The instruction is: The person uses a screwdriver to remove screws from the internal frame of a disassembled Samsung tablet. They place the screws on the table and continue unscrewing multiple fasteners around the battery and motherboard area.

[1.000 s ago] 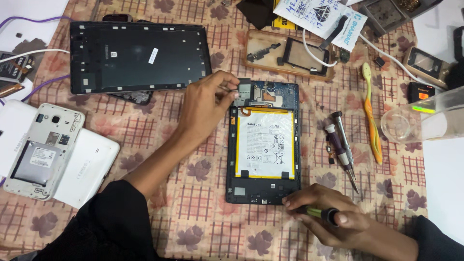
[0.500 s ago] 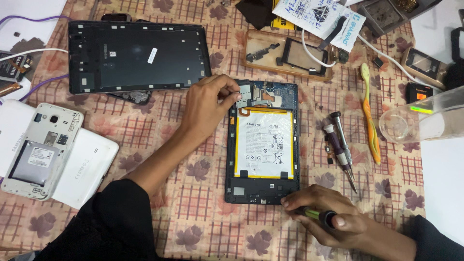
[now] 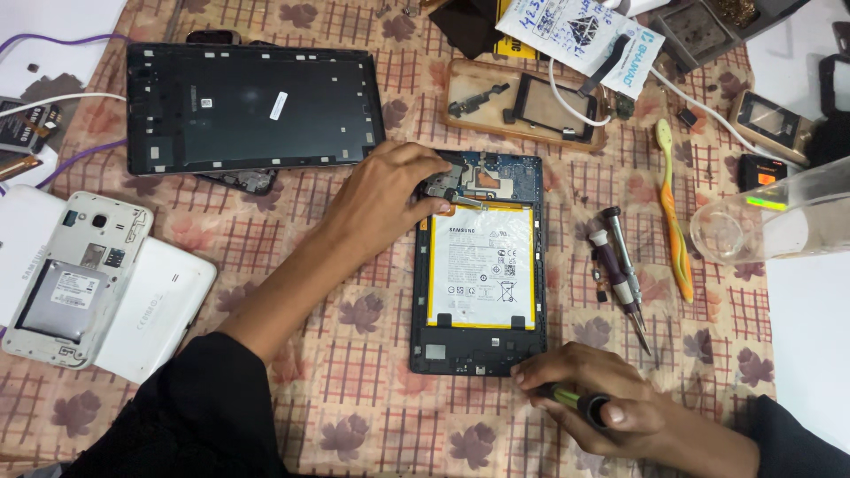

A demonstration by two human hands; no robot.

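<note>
Both hands on opened tablet (image 3: pixel 478 265) — left (image 3: pixel 385 199) atop, right (image 3: pixel 602 403) gripping screwdriver (image 3: pixel 575 400).

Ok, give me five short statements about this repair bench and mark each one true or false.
1. The opened tablet lies with its white battery exposed. True.
2. The right hand holds a toothbrush. False: it grips a screwdriver at the tablet's lower edge; the orange toothbrush lies untouched on the cloth.
3. The left hand rests at the tablet's top end, on the circuit board. True.
4. The black back cover lies on top of the open tablet. False: it lies apart, up and to the left.
5. Two spare screwdrivers lie to the left of the tablet. False: they lie to its right, beside the toothbrush.
</note>
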